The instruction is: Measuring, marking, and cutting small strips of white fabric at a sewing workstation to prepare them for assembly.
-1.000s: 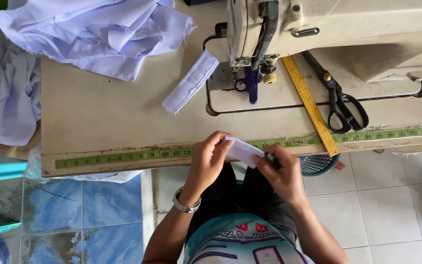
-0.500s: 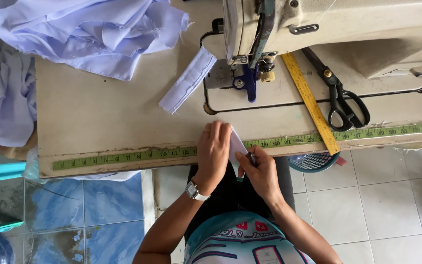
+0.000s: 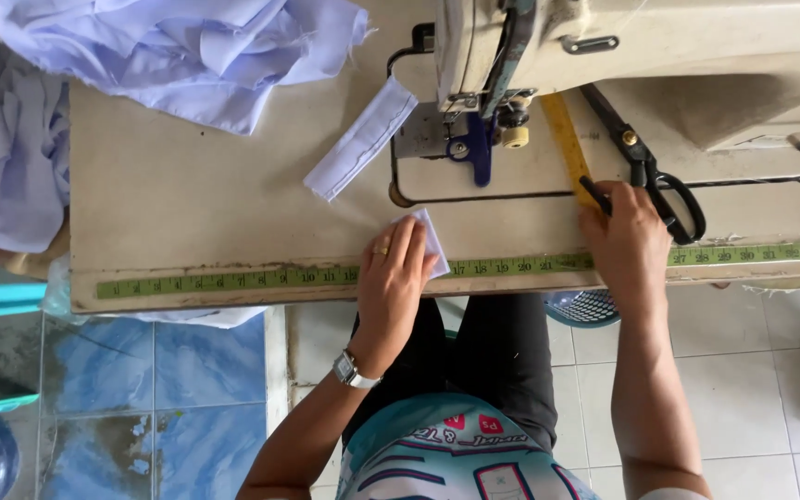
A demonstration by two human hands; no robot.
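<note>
— Head view: what are the hands doing?
— The left hand [image 3: 395, 278] lies flat, fingers spread, pressing a small white fabric piece [image 3: 430, 243] onto the tabletop [image 3: 196, 213] at its near edge. The right hand [image 3: 627, 243] is curled around a dark tool beside the yellow ruler [image 3: 565, 139].
— Nearby?
— Black scissors [image 3: 655, 176] just right; sewing machine [image 3: 548, 56] beyond.
</note>
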